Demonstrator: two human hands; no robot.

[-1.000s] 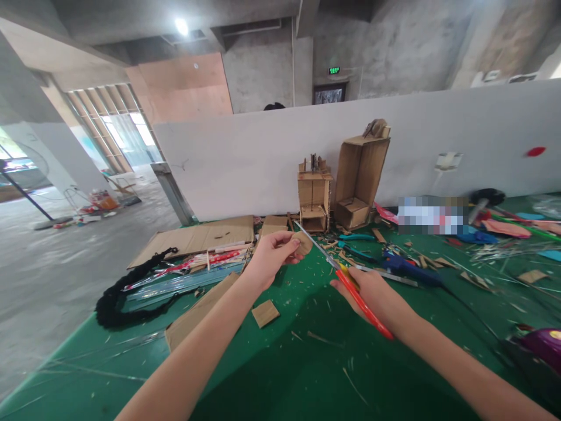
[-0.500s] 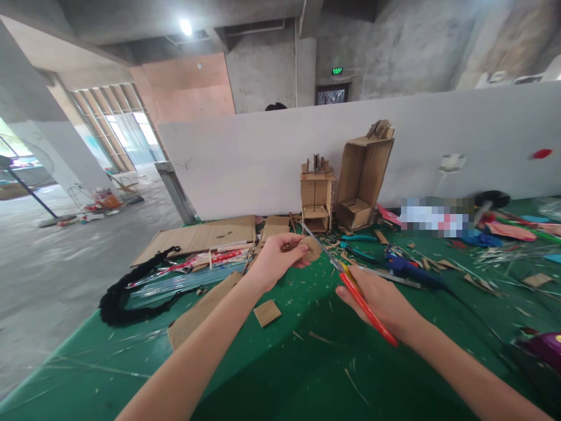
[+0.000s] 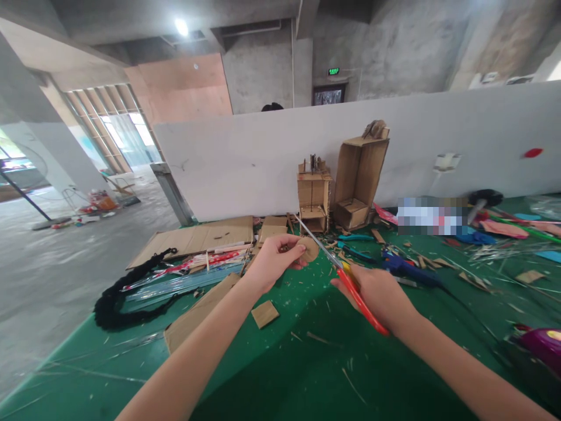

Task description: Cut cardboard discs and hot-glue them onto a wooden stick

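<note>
One cardboard disc [image 3: 309,249] in one left hand [image 3: 283,257], beside one scissors [image 3: 339,270]

A lit green exit sign [image 3: 333,71] shows above the white partition [image 3: 236,164].

Cardboard square [image 3: 265,314] before cardboard boxes [image 3: 314,202]

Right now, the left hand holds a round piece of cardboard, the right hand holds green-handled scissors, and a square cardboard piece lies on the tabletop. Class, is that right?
No: in the head view, the scissors have red and yellow handles, not green. The left hand holds the round piece of cardboard, the right hand the scissors, and the square cardboard piece lies on the tabletop.
</note>
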